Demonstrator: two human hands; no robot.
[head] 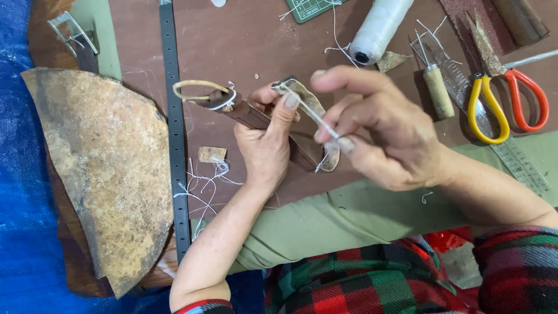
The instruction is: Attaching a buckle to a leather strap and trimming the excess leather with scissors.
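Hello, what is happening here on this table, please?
A person is hand-stitching a small brown leather piece. The left hand holds it above the brown work surface, thumb pressed on its edge. The right hand pinches a thin needle or tool with white thread at that edge. Nearby lie a spool of white thread, an awl with a wooden handle, scissors with yellow and red handles, and a black strap.

A matt brown leather sheath (302, 131) with a pale, raw edge is sitting in the left hand (264, 148), and the right hand (383, 131) is pinching a thin shiny metal needle (317, 116). Scissors (505, 99) with glossy orange and yellow plastic handles are lying on the smooth brown surface (232, 40) beside a wound white thread spool (381, 26) and a wooden-handled awl (436, 87). A rough, mottled hide (110, 174) is lying beside a matt black strap (174, 128).
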